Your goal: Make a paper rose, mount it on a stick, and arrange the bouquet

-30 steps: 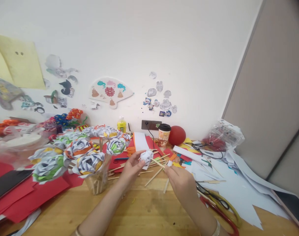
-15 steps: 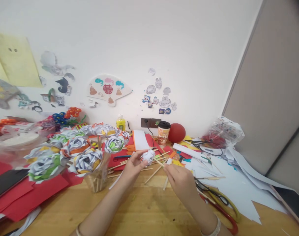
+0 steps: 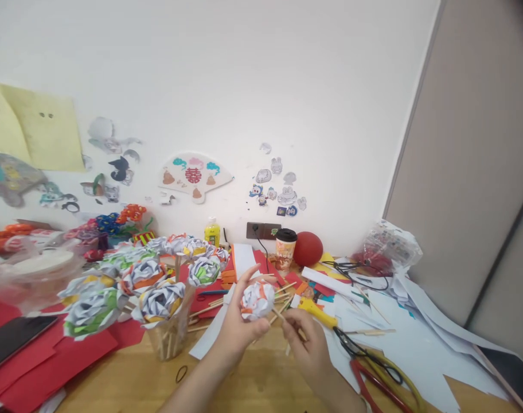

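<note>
A small white paper flower with orange bits sits on the end of a wooden stick. My left hand curls round the flower, thumb below and fingers raised behind it. The stick is pinched between the thumb and fingers of my right hand. Left of my hands, larger paper roses with green, orange and yellow edges fill a clear cup on sticks. Loose wooden sticks lie behind my hands, partly hidden by them.
On the wooden table lie a yellow glue gun, a red-handled tool, white sheets and red paper. A lidded drink cup, a red balloon and a yellow bottle stand near the wall.
The view has shifted, so the table sits lower in the picture. The flower has turned and now shows orange. My left fingers have spread wider around it; my right hand still grips the stick.
</note>
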Motion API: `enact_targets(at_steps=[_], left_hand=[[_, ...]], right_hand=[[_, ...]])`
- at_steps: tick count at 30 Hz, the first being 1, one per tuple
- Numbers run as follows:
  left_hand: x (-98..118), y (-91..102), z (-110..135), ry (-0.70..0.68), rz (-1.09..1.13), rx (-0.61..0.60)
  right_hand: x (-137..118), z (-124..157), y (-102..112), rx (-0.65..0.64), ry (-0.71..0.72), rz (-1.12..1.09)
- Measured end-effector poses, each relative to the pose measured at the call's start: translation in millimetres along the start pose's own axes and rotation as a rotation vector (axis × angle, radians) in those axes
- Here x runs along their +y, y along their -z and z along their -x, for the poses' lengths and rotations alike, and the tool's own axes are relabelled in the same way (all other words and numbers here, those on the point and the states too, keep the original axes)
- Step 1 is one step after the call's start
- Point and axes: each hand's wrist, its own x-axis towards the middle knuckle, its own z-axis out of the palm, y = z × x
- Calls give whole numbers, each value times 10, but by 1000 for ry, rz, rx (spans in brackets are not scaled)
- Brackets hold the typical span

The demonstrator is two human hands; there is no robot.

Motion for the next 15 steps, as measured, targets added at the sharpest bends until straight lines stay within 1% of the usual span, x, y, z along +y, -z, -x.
enact_targets(at_steps=[3,5,7,10,13,15], left_hand=[[109,-132,42,-35,29,-110],[178,-193,53,-33,-8,-152],[235,-235,67,-20,-48,-187],[303,-291,111,22,-117,-189],[370,-369,162,41,-191,-164],[411,-436,187,43,-222,-182]], right_hand=[[-17,43,-55,-9,-15,-104],[-10,62,-59,-38,-18,-139],[-2,70,-33,-61,20,-134],[1,60,45,-76,109,-108],[1,36,113,-132,147,-128],[7,20,124,-171,171,-103]])
